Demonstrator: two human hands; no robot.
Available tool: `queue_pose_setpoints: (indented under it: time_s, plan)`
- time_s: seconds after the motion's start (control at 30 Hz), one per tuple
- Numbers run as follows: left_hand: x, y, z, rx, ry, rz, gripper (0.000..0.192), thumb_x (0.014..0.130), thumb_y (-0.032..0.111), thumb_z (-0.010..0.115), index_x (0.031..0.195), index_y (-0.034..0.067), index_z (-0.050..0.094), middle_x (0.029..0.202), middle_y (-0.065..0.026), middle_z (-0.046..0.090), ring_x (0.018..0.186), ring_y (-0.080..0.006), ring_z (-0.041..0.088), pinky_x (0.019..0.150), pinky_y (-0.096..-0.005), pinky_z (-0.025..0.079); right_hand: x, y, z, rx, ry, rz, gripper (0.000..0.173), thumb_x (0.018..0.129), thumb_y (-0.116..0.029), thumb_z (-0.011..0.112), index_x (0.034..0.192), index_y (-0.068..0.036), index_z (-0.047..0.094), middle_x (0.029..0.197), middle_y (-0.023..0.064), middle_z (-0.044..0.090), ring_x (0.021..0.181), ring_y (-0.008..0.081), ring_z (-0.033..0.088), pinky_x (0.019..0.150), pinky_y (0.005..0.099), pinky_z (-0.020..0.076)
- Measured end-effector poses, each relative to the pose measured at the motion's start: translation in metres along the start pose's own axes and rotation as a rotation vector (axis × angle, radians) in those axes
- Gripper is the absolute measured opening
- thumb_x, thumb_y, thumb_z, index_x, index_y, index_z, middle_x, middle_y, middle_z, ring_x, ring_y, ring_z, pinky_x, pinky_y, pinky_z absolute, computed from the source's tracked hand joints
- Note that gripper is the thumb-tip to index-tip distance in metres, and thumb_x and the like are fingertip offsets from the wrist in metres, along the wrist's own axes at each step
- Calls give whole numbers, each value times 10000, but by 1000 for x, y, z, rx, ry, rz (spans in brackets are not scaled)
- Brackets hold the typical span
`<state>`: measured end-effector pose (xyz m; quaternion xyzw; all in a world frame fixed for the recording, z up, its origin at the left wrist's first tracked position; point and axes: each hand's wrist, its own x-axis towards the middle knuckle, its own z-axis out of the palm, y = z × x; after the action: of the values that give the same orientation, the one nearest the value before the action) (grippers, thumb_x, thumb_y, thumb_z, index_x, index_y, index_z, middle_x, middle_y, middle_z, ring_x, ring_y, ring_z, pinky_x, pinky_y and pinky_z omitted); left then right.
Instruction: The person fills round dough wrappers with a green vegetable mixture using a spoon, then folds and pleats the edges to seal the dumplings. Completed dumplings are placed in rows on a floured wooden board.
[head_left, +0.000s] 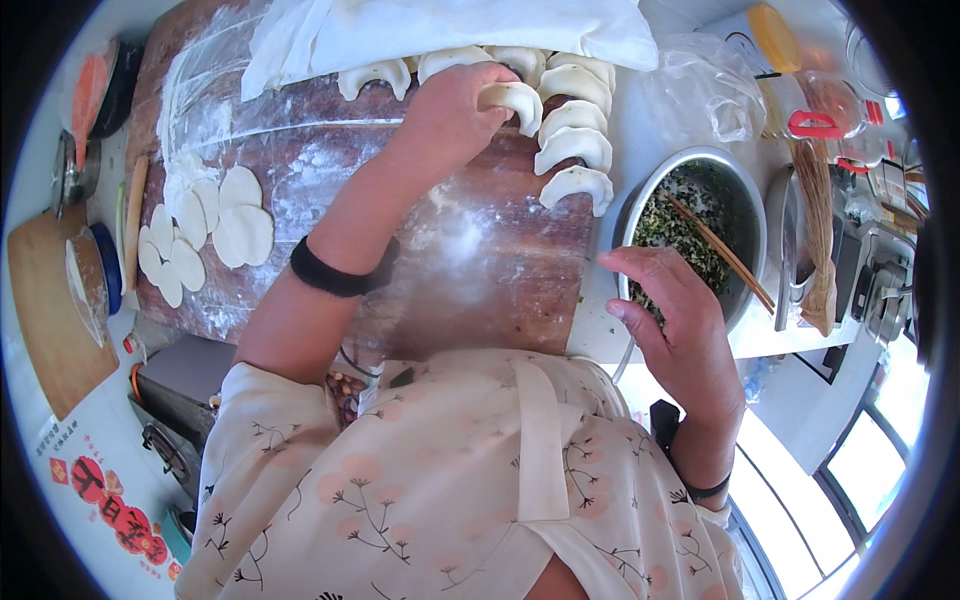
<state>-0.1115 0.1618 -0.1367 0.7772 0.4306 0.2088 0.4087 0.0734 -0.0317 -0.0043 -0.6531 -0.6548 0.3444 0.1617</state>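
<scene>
Between the thumb and fingers of my left hand (457, 109) is a crescent-shaped filled dumpling (514, 99), at the far side of the floured wooden board (480, 292). Several more folded dumplings (576, 148) line the board's right edge and its far side, some partly under a white cloth (450, 26). My right hand (675, 307) has its thumb and fingers apart and holds nothing. It hovers over the near left rim of a metal bowl (756, 202) with chopped green filling (694, 217) inside. Wooden chopsticks (724, 255) rest in that bowl.
Round dough wrappers (244, 229) lie in overlapping groups at the board's left, beside loose flour (187, 180). A rolling pin (136, 217) lies along the left edge. Right of the board are a clear plastic bag (705, 86), a brush-like bundle of straw (814, 240) and red-handled plastic jugs (825, 112).
</scene>
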Motion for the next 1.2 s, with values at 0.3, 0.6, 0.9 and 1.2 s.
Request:
queue_pose_setpoints:
  time_s: [0.3, 0.6, 0.9, 1.2]
  plan:
    - [-1, 5, 18, 222, 150, 103, 300, 816, 133, 667, 1112, 83, 666, 1016, -149, 663, 1007, -337, 591, 892, -432, 481, -12, 4, 9, 7, 29, 9, 342, 819, -16, 688, 1157, -13, 634, 1111, 150, 643, 1029, 321, 601, 901, 380, 485]
    - [4, 3, 15, 305, 251, 280, 342, 798, 245, 737, 1111, 114, 690, 955, -105, 655, 988, -285, 559, 847, -411, 480, -20, 6, 13, -27, 30, 43, 333, 819, -13, 683, 1150, -23, 639, 1113, 148, 647, 1034, 329, 599, 895, 387, 491]
    - [25, 15, -61, -379, 62, 65, 412, 914, 79, 650, 1313, 35, 557, 1122, -80, 674, 1007, -131, 631, 835, -264, 503, -19, 7, 12, -44, 30, 45, 328, 825, -5, 680, 1149, -22, 635, 1103, 151, 647, 1028, 333, 604, 893, 382, 487]
    - [82, 14, -102, -272, -57, 135, 637, 899, 237, 684, 1452, 46, 434, 1342, -145, 579, 1201, -208, 558, 974, -302, 458, -13, 2, 13, -94, 15, -4, 306, 853, -67, 653, 1156, -42, 622, 1092, 135, 648, 997, 340, 602, 836, 409, 501]
